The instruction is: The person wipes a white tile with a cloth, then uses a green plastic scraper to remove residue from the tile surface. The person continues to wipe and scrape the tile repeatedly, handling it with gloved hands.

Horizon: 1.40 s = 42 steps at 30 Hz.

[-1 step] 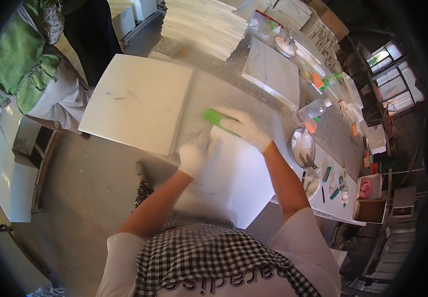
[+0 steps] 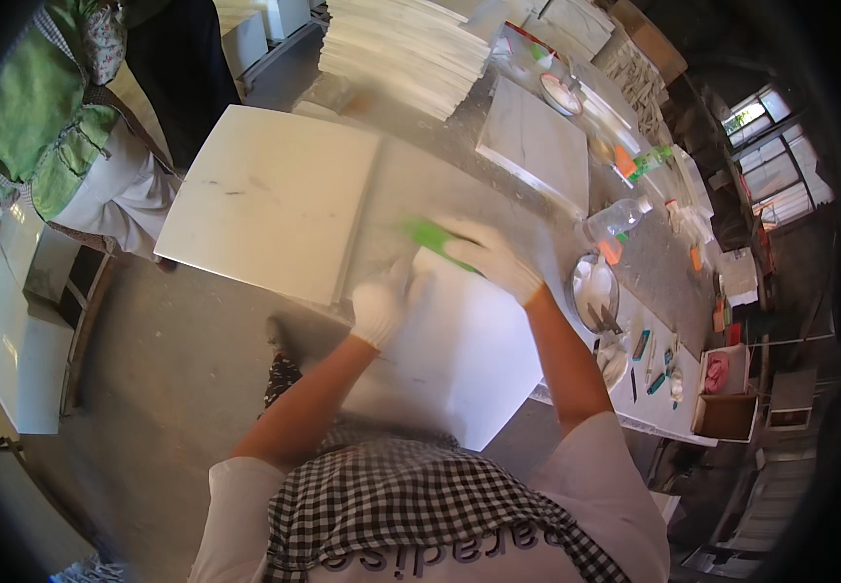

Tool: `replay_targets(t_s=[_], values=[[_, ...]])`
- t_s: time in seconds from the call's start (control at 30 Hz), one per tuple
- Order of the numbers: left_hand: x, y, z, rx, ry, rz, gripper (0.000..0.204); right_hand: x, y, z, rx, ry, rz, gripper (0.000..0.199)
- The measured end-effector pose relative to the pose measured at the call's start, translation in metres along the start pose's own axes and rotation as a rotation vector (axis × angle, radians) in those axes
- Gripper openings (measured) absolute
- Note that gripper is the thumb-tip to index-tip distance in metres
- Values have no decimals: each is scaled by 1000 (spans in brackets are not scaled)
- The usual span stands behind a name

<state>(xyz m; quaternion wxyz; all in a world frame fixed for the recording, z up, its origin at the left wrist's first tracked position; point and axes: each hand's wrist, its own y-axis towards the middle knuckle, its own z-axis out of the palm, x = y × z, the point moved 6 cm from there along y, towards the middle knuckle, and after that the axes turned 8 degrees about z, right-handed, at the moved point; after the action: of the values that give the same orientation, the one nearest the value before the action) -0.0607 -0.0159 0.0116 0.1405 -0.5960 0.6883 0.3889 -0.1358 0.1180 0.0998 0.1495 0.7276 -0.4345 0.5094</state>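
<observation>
Okay, your right hand (image 2: 498, 257) is clamped on the green block (image 2: 432, 238) at the white slab's (image 2: 483, 340) far end; your left hand (image 2: 377, 306) is by its left side, grip unclear. Likely edge-rubbing; next stroke calls for steady bracing.

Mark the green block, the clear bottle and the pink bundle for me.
Green block (image 2: 428, 234): head view, on its uncovered, blurred part.
Clear bottle (image 2: 615, 221): head view, mid-body.
Pink bundle (image 2: 718, 372): head view, middle of its visible surface.
</observation>
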Motion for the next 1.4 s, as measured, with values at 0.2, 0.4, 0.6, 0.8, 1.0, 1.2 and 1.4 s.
replay_targets(t_s=[0.2, 0.4, 0.6, 0.8, 1.0, 1.2, 1.4], values=[[0, 1, 5, -46, 4, 32, 32, -8, 4, 1, -17, 26, 33, 46], [0, 1, 6, -118, 25, 85, 30, -17, 4, -3, -30, -51, -31, 47], [3, -2, 13, -86, 8, 46, 32, -27, -8, -7, -2, -21, 45, 47], [-4, 4, 1, -146, 41, 109, 31, -14, 11, 3, -14, 0, -53, 48], [1, 3, 8, -39, 26, 23, 31, -29, -11, -11, -32, -34, 60, 46], [-4, 9, 3, -84, 25, 88, 31, -19, 12, 0, -56, -15, 7, 47], [0, 11, 11, -8, 19, 6, 32, -46, -35, -35, -57, -128, 109, 51]])
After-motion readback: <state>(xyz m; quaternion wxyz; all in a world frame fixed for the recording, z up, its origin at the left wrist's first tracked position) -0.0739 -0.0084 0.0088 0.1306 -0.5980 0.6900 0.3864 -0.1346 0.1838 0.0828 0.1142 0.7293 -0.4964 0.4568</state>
